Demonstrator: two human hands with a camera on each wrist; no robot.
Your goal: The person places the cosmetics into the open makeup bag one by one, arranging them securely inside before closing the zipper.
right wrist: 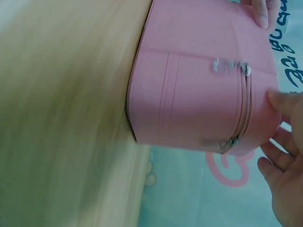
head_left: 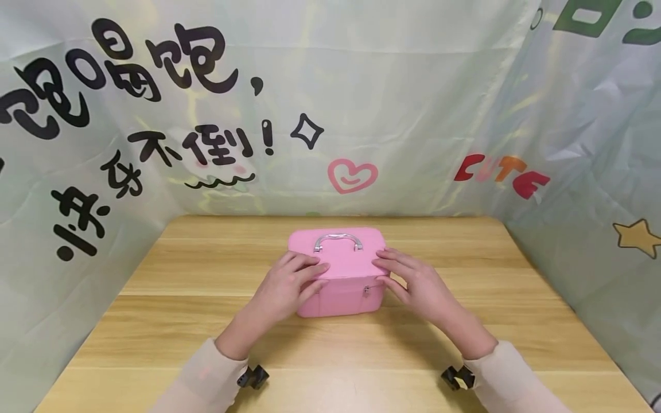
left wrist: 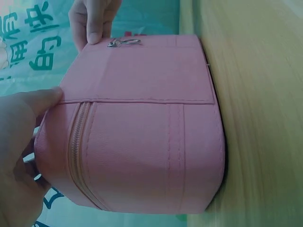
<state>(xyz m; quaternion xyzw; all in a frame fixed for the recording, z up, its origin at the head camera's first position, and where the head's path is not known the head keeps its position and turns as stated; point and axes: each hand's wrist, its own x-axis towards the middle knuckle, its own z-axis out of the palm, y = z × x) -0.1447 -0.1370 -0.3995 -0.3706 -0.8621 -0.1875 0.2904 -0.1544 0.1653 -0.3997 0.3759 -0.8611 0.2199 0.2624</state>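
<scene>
A pink zippered vanity case stands upright on the table, its lid down. A silver handle arches over the lid. My left hand rests on the lid's near left corner, fingers on top and thumb along the front edge. At the opposite corner, my right hand touches the lid in the same way, its thumb against the case's edge. Fingers of both hands look relaxed. A zipper runs round below the lid, and one zipper pull hangs at the front right.
The wooden table extends around the case. A printed cloth with lettering and a pink heart walls off the back and both sides. Small black devices sit at the left wrist and right wrist.
</scene>
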